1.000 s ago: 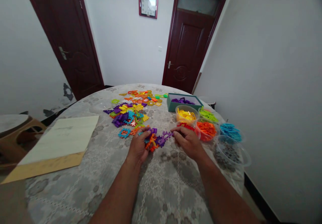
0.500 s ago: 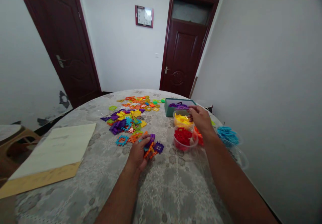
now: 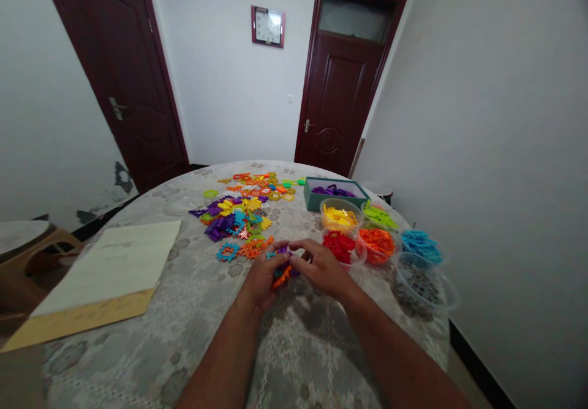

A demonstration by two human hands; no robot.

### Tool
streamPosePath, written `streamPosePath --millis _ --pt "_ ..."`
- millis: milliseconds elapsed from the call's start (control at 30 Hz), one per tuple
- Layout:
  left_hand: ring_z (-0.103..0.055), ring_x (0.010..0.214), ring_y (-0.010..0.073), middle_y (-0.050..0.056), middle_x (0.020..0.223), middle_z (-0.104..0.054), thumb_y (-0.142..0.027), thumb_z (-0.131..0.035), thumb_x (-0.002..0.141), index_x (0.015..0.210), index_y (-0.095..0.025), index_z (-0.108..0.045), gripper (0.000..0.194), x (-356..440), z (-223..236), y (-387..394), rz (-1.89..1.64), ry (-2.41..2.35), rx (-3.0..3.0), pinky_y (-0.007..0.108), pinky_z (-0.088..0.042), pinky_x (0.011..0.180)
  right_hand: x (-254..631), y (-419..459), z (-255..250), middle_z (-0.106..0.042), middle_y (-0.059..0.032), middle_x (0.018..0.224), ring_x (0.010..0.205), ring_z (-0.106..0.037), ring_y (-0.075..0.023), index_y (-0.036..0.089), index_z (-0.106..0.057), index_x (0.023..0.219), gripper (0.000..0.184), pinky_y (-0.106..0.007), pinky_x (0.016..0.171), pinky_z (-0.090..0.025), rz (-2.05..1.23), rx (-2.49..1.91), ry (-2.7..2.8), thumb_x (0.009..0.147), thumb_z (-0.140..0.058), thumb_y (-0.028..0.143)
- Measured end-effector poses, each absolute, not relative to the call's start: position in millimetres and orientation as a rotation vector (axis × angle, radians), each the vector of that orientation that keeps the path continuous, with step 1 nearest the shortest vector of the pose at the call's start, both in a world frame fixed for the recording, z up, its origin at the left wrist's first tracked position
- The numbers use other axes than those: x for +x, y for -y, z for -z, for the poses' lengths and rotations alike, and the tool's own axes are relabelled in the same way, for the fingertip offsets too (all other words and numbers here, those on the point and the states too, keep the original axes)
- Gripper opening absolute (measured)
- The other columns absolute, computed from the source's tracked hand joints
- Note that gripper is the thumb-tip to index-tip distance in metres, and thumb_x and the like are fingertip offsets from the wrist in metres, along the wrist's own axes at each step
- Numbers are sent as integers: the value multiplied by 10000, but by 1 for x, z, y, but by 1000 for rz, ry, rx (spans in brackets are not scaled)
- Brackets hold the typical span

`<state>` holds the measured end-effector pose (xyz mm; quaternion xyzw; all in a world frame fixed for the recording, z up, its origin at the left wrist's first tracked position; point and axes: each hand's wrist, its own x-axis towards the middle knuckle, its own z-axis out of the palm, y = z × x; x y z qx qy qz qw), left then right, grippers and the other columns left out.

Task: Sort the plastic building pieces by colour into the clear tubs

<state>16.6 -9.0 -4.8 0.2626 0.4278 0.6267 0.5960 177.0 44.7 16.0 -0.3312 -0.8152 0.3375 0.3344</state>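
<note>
One cluster of notched plastic pieces (image 3: 282, 278), orange and purple showing, held over the worktop (image 3: 206, 335); uneven finger pressure could pop a piece loose. Left hand (image 3: 261, 276): clamped on the cluster; right hand (image 3: 318, 266): bent inward, fingertips at it, whether pinching cannot be told. Beyond: red-piece bowl (image 3: 339, 247), mixed pile (image 3: 236, 220); farthest, green box (image 3: 314, 201) of purple pieces (image 3: 333, 191).

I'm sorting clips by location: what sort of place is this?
Likely a room in a home: a patterned tablecloth, a wall clock and a dark red panelled door suggest it.
</note>
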Motion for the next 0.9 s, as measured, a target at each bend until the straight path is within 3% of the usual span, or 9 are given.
streamPosePath --millis 133,267,400,667,900 --pt "-689 661 151 51 879 -729 -214 -805 740 1134 -180 -708 407 20 2 11 -1410 -975 611 183 -461 479 178 -44 -9 -742 -54 1067 816 -665 -161 213 -756 1135 242 -290 744 -520 -1031 -835 2092 933 -685 325" --pt "-649 586 123 35 853 -708 -358 -829 810 1089 -174 -708 355 20 3 10 -1404 -869 575 171 -415 420 183 -48 -4 -703 5 814 665 -602 -139 209 -738 1171 296 -267 641 -467 -1246 -855 1990 910 -700 343" --pt "-692 601 143 58 875 -729 -464 -727 931 1133 -169 -710 358 18 4 9 -1390 -838 480 177 -425 404 185 -50 0 -615 48 654 587 -548 -132 197 -730 1171 352 -259 587 -429 -1335 -865 1857 884 -738 400" --pt "-752 640 204 127 927 -778 -565 -575 1014 1190 -148 -676 463 16 2 6 -1350 -837 402 194 -428 382 198 -57 -3 -622 35 687 591 -551 -132 189 -700 1218 368 -261 556 -430 -1233 -912 1791 916 -706 399" --pt "-753 672 201 207 1029 -791 -594 -579 1010 1205 -92 -702 552 16 3 6 -1370 -955 421 216 -497 418 225 -58 -37 -755 -27 893 758 -698 -167 209 -734 1159 266 -287 675 -559 -1390 -890 2082 921 -661 303"
